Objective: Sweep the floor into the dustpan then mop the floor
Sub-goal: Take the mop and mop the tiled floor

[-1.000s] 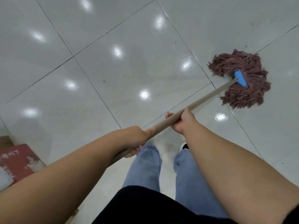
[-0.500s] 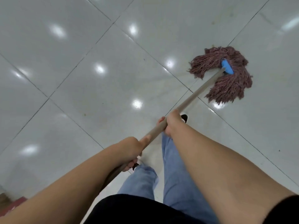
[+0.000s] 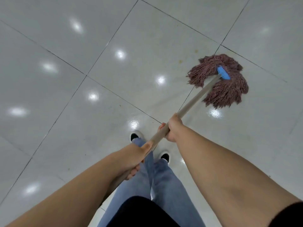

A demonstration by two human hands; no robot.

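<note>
Both hands are wrapped round the mop handle (image 3: 195, 99): right hand (image 3: 174, 128) further down, left hand (image 3: 136, 157) nearer the body. The mop head (image 3: 224, 90) lies spread on the tile floor (image 3: 82, 46), off to the right.

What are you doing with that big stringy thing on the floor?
That is a mop. A person is mopping a shiny white tiled floor. Both hands grip the long handle: the right hand further down it, the left hand nearer the body. The reddish mop head, with its blue clamp, lies spread flat on the tiles ahead and to the right of the person's feet. No dustpan or broom is in view.
</note>
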